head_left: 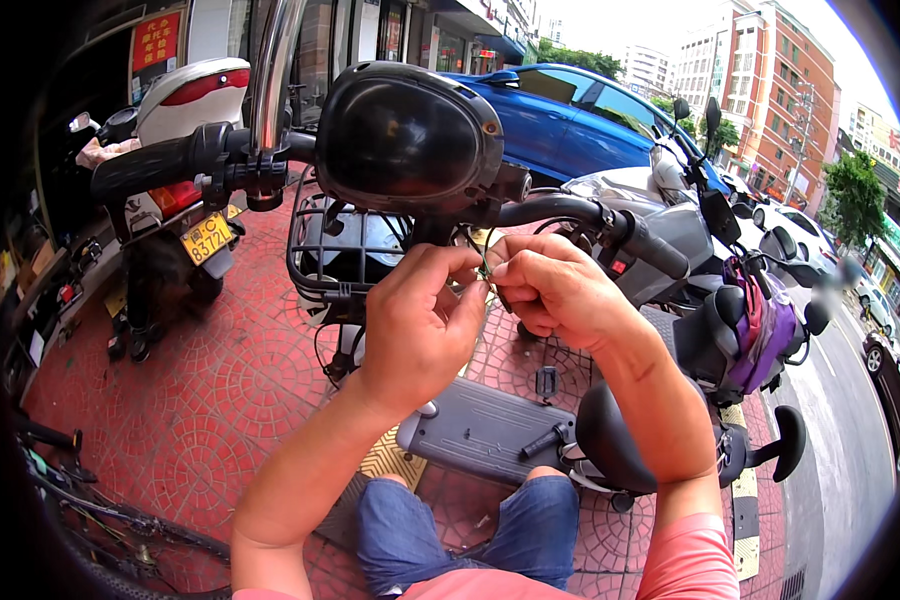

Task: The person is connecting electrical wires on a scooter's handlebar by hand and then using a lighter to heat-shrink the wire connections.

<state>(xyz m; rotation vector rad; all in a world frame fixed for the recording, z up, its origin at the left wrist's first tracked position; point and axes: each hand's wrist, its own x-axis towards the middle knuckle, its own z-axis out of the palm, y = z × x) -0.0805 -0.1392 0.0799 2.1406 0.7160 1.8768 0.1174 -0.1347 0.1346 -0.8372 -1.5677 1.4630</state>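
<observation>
Right between the fingers (522,272), wires (484,270).

a coral-pink top (455,586) of plain cloth runs along the bottom edge of the frame, with a short sleeve (692,562) at lower right. blue denim shorts (410,530), faded and creased, fill the lower middle. left hand (420,330) and right hand (565,290), near centre, are bare.

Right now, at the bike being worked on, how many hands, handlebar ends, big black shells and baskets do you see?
Hands: 2 (left hand, right hand)
Handlebar ends: 2 (left end, right end)
Big black shell: 1
Basket: 1
Total: 6
Thin wires at the fingertips: too small to count.
</observation>
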